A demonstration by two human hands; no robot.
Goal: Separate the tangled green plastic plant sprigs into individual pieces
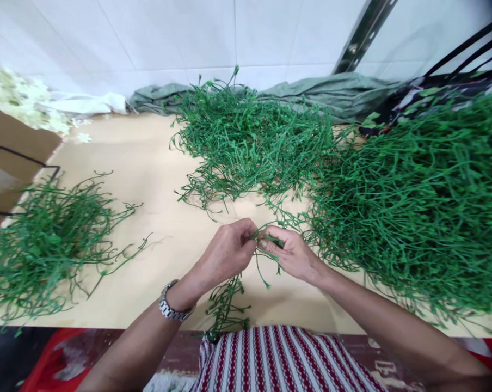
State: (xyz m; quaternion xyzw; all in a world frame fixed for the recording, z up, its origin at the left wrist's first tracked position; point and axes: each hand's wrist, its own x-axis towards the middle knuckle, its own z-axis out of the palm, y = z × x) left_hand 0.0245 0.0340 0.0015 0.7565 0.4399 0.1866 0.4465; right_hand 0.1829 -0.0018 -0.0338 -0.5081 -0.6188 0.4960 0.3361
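Note:
My left hand (229, 247), with a metal watch (173, 300) on its wrist, pinches a thin green plastic stem near the middle of the table. Touching it fingertip to fingertip, my right hand (289, 253) is closed on green artificial stems (266, 280) whose ends hang below the fingers. Exactly where the stems meet is hidden by my fingers. Under my left wrist, a small bunch of the same stems (227, 305) reaches to the table's front edge. Just beyond my hands lies a loose pile of green stems (254, 144).
A much larger heap of stems (425, 212) covers the right side of the table (156, 174). Another pile (50, 239) lies at the left, beside a cardboard box (13, 147) and white flowers (15, 98). Green cloth (327, 95) runs along the tiled wall. A red container (54, 359) sits below.

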